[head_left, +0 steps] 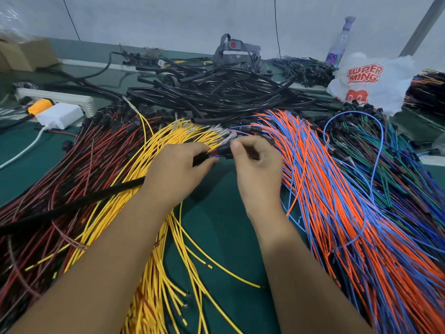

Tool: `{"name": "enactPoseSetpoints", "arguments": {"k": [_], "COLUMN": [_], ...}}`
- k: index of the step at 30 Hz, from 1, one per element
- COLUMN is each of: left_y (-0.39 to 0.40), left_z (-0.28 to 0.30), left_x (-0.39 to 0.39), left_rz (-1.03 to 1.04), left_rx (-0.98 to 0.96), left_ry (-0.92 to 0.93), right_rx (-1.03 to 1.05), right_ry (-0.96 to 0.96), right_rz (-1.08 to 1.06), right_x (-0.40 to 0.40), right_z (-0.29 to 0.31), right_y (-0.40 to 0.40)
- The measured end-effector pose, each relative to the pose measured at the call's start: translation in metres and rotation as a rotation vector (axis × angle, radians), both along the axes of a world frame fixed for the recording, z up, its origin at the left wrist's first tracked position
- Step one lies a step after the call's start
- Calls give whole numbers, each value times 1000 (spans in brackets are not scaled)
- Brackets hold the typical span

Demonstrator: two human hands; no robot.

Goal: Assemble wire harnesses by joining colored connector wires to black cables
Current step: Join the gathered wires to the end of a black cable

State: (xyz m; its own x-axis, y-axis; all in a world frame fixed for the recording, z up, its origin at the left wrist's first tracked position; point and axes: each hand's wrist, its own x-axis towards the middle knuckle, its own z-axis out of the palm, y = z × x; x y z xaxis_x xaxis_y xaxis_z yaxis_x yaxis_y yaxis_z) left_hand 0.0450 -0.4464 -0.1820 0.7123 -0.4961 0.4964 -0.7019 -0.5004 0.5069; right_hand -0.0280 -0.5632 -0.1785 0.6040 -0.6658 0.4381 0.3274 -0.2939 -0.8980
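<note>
hands meet at centre over a green table (216,225), left hand (173,169) gripping a black cable (72,203) trailing toward 9 o'clock, right hand (255,162) pinching a black connector (225,150), with a "super ming" bag (368,80) at 2 o'clock.

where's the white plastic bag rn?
Head view, far right: the white plastic bag sits behind the orange-and-blue wires, beside the black cable pile.
</note>
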Motion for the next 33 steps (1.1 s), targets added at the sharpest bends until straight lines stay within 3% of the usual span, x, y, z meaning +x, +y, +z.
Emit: {"name": "enactPoseSetpoints", "arguments": {"k": [4,9,13,20,27,33], "left_y": [1,0,4,4,2,2], "left_z": [0,4,8,7,1,0], "left_x": [-1,-3,-2,-1,-3,-2], "left_rz": [48,47,74,37,-11,-81], "left_rx": [-7,-18,5,-4,15,-77], "left_ry": [-40,-185,-365,-430,-300,-150], "right_rx": [-42,232,302,361,375,411], "right_ry": [35,-15,-43,13,31,64], "right_rz": [49,35,45,51,49,131], "right_x": [-1,-3,-3,-3,-4,-4], "right_z": [1,4,6,6,7,5], "right_y": [3,-1,-5,-9,-7,-7]}}
